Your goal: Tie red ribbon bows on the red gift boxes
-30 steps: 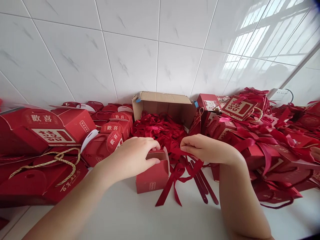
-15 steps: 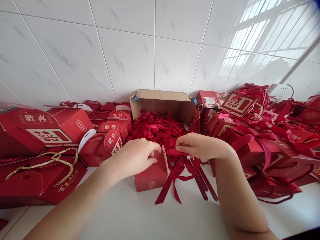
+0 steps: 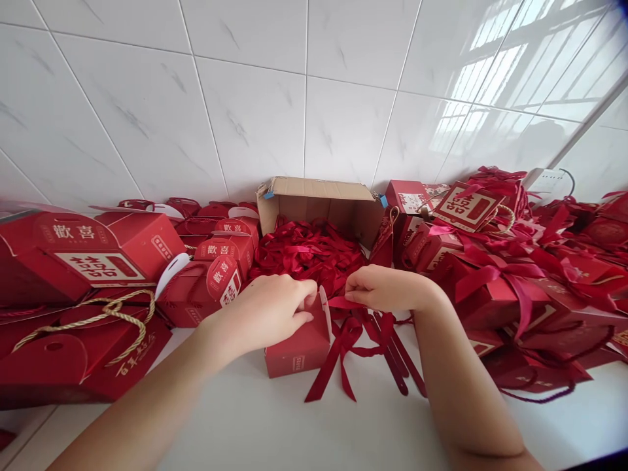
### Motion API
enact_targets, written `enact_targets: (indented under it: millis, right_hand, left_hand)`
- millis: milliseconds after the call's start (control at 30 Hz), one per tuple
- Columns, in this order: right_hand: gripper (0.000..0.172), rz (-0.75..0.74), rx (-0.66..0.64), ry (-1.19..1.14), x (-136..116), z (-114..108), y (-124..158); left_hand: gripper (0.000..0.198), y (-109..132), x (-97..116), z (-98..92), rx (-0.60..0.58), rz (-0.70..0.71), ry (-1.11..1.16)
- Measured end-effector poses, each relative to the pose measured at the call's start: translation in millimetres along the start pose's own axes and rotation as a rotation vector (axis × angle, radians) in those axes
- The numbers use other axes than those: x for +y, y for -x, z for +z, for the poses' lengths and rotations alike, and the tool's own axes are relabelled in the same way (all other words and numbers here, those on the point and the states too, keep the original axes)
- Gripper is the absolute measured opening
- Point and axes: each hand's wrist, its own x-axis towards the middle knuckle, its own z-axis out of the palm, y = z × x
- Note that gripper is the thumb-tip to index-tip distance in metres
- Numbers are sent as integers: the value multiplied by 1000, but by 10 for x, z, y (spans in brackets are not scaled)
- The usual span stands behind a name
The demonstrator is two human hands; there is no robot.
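A small red gift box (image 3: pixel 297 357) stands on the white tabletop in front of me. My left hand (image 3: pixel 279 307) lies over its top, fingers curled with the thumb near the lid; the far fingertips are hidden. To the right of the box, my right hand (image 3: pixel 373 288) pinches a strip of red ribbon (image 3: pixel 343 303) that stretches toward the box's raised side flap. Below the right hand lies a tied red ribbon bow (image 3: pixel 347 337) with two loose tails. Several dark red straps (image 3: pixel 400 356) are beside the bow.
A brown cardboard box (image 3: pixel 318 188) against the tiled wall spills a heap of red ribbons (image 3: pixel 309 252). Stacked red gift boxes (image 3: pixel 118 258) with gold cord (image 3: pixel 115 304) line the left. On the right is a pile of ribboned gift boxes (image 3: pixel 495 288).
Both hands keep nearly the same pose. The right hand and forearm have shifted slightly left, with the ribbon still pinched. The box stays in place.
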Motion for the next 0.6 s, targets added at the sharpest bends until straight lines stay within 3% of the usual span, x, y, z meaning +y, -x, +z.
enact_targets:
  millis: [600]
  right_hand:
    - [25,-76,38,-127,-24,-72,94]
  left_hand:
    - [12,31,1,24,27,66,-129]
